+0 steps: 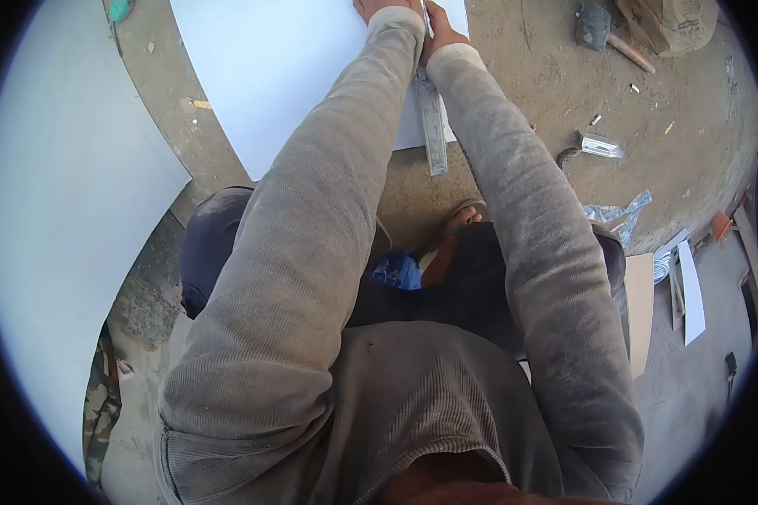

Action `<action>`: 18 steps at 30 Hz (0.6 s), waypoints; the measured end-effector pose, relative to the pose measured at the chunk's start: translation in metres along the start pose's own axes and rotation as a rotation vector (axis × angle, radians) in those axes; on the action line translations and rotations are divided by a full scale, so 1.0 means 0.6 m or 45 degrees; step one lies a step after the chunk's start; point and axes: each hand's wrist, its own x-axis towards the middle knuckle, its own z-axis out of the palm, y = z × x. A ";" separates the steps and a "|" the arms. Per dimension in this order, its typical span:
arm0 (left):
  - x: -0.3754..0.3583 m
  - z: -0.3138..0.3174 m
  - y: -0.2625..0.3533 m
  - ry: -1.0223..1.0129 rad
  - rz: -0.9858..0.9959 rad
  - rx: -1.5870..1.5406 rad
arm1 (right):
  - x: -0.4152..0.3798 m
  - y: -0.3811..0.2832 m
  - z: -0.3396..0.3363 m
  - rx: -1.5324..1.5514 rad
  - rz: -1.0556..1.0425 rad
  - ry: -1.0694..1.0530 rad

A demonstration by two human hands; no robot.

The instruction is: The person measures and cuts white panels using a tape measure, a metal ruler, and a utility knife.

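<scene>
A white sheet or board point(303, 63) lies on the floor in front of me. Along its right side runs a long, scuffed metal straightedge point(434, 126), its near end sticking out past the sheet's edge. At the top of the view my left hand point(389, 7) rests over the sheet beside the straightedge; its fingers are mostly cut off by the frame. My right hand point(443, 34) is just right of it, fingers curled in against the straightedge. Whatever it grips, if anything, is hidden.
A mallet point(595, 27) lies at upper right beside a crumpled brown bag point(674, 23). Nearer is a small shiny clear-and-silver object point(600, 146). Another large white panel point(55, 219) fills the left side. Offcut strips point(691, 295) lie at right.
</scene>
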 end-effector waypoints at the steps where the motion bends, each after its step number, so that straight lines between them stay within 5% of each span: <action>1: -0.007 -0.001 0.001 0.002 0.003 -0.017 | 0.005 0.004 0.002 -0.004 -0.005 -0.004; 14: -0.003 -0.026 0.040 -0.138 -0.103 0.081 | 0.058 0.036 0.007 -0.136 -0.293 0.076; 18: -0.003 -0.028 0.043 -0.150 -0.111 0.129 | 0.049 0.032 0.008 -0.208 -0.185 0.027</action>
